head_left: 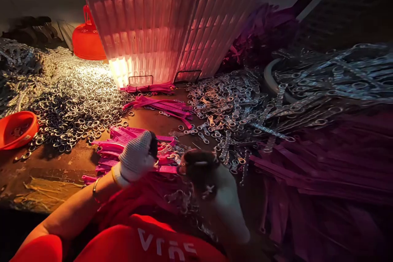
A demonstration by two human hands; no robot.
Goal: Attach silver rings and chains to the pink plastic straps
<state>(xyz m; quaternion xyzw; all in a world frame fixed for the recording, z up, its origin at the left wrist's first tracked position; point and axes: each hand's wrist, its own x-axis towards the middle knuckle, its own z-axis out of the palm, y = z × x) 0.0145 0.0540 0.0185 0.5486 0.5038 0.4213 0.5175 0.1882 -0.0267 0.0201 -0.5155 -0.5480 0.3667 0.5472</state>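
Head cam: gloved left hand (137, 156) pinches pink plastic strips (115, 144), right hand (201, 170) looks clenched around metal eyelets (172, 156). Strips seem light, bendy; grab ends.

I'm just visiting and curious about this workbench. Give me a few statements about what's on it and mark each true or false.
1. Both hands wear gloves. True: the left hand and right hand are gloved.
2. The small bowl at the left edge is blue. False: it is orange-red.
3. A heap of metal rings lies left of the lit ribbed stack. True.
4. The plastic strips by the left hand are green. False: they are pink.
5. The bench is bare at the right. False: metal pieces pile up there.
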